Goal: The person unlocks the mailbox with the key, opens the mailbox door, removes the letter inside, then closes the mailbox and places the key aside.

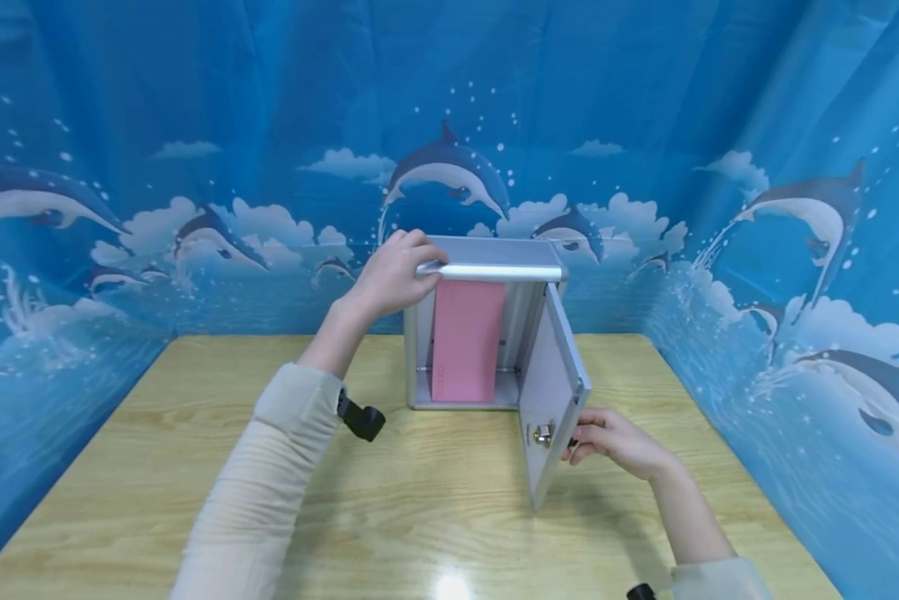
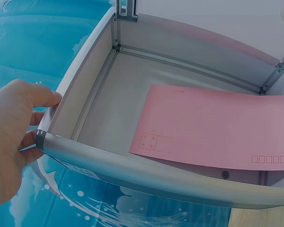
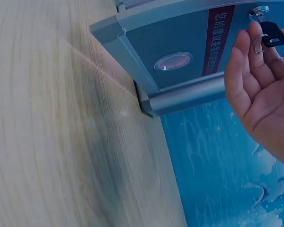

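Note:
A silver-grey metal suggestion box (image 1: 501,250) stands upright on the table with its door (image 1: 561,392) swung out toward me. Inside it, a pink envelope (image 1: 466,342) leans against the back wall; printed boxes show on its face in the left wrist view. My left hand (image 1: 400,271) grips the box's top left corner, the thumb at the inner edge and the fingers outside. At the door's free side, my right hand (image 1: 614,442) pinches the black head of a key (image 3: 273,34), which sits in the lock (image 3: 259,13). A small ring hangs from the key.
The wooden table (image 1: 194,467) carries the box near its back edge. Behind and beside it hangs a blue dolphin-print curtain (image 1: 269,125). On the door's outside are a red strip with characters (image 3: 217,42) and a round window (image 3: 174,61).

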`<state>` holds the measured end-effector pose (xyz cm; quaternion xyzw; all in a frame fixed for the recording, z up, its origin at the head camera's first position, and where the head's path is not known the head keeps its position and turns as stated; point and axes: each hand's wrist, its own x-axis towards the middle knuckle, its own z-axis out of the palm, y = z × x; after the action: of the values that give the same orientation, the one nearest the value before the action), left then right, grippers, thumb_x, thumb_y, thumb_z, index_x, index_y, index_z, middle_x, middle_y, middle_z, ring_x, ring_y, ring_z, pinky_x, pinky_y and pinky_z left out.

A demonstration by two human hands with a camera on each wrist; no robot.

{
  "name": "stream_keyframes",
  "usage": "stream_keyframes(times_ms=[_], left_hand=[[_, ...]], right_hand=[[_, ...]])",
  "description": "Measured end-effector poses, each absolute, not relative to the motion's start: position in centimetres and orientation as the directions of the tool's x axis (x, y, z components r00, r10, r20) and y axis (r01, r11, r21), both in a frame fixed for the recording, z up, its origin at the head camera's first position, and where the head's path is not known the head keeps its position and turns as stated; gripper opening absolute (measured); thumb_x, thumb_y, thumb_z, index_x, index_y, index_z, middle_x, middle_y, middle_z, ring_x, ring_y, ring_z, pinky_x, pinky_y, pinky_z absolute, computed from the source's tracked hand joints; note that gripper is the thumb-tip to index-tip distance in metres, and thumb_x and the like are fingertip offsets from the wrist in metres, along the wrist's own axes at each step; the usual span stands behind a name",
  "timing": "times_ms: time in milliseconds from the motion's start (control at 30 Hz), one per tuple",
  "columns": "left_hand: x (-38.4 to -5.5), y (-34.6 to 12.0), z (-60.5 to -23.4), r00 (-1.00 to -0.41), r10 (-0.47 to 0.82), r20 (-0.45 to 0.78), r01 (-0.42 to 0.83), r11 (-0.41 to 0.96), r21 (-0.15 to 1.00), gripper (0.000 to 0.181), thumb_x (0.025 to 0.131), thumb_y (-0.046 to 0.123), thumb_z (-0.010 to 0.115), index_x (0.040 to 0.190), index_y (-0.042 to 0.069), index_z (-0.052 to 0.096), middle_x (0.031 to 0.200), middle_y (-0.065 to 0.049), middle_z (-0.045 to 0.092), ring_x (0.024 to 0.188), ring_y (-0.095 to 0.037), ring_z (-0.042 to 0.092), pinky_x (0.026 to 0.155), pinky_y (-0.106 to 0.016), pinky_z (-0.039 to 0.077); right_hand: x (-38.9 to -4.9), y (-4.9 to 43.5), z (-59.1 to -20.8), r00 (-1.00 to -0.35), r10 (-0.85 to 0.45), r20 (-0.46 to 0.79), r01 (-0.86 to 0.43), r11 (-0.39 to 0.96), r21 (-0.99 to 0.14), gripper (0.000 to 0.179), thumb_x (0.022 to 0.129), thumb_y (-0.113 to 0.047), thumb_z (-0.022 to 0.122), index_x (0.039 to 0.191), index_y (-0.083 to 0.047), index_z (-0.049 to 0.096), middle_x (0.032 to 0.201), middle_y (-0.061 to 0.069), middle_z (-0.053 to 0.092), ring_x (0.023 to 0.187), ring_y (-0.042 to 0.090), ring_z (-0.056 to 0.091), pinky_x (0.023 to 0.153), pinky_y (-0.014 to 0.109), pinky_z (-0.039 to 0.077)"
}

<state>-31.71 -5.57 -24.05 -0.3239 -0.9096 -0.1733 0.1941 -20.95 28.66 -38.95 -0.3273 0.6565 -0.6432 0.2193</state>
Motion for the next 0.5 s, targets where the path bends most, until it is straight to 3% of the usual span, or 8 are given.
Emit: stream_keyframes(times_ms=[200, 500], left_hand=[[-31.7, -5.5, -24.0, -0.715, 0.521, 0.466, 0.657, 0.729, 0.192, 0.024, 0.092, 0.021, 0.058, 0.113, 0.013, 0.066, 0.111, -0.005, 0.054, 0.103, -0.023, 0.046, 0.089, -0.038, 0.039], [-31.5, -5.5, -24.1, -0.714, 0.508, 0.482, 0.654, 0.729, 0.201, 0.024, 0.091, 0.02, 0.058, 0.113, 0.013, 0.066, 0.11, -0.005, 0.054, 0.1, -0.022, 0.045, 0.085, -0.037, 0.04]], right_hand=[[-20.9, 30.2, -39.4, -0.682, -0.703, 0.202, -0.134, -0.151, -0.979, 0.047, 0.092, 0.009, 0.028, 0.114, -0.012, 0.064, 0.102, 0.002, 0.067, 0.085, 0.012, 0.064, 0.075, 0.027, 0.052], [-20.9, 31.8, -39.6, -0.673, -0.696, 0.251, -0.154, -0.2, -0.968, 0.046, 0.099, 0.003, 0.022, 0.126, -0.013, 0.056, 0.109, 0.004, 0.065, 0.091, 0.014, 0.064, 0.075, 0.028, 0.052]])
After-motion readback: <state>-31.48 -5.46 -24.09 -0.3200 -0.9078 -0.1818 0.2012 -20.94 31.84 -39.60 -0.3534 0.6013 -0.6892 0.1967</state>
